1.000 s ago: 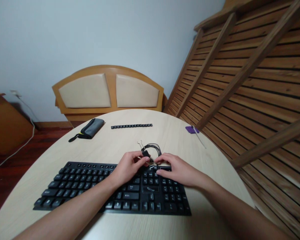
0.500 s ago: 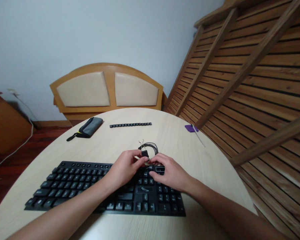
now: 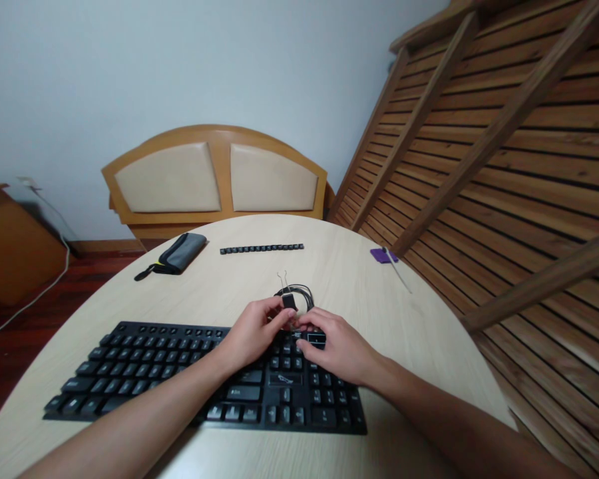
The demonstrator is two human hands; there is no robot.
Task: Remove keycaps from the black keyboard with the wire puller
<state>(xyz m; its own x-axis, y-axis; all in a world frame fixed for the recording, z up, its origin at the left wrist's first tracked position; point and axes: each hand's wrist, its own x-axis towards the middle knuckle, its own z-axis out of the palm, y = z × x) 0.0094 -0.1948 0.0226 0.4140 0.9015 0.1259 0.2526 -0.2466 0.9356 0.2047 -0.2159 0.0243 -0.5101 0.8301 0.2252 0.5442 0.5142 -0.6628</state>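
My left hand point(image 3: 253, 332) pinches a keycap puller point(image 3: 289, 301), a black block with two thin bent wires pointing up and away from me. Right beside it, the curled fingers of my right hand point(image 3: 337, 342) meet the left fingertips over the top right of the black keyboard point(image 3: 247, 392). Whatever lies between the right fingertips is too small and covered to make out. The right thumb is low, over the keys. Along the keyboard's top edge, several small key positions appear without caps. My left forearm hides part of the keys.
A row of loose black keycaps point(image 3: 262, 249) lies farther back. A grey zip pouch point(image 3: 184, 254) is at the left, a purple cloth point(image 3: 381, 255) and a thin brush-like stick point(image 3: 398, 273) at the right. A coiled black cable point(image 3: 307, 294) lies behind the keyboard on the round table point(image 3: 419, 372).
The keyboard has shifted slightly left and turned a little. The keycap puller stands a bit higher in my left fingers. Both hands keep nearly the same place.
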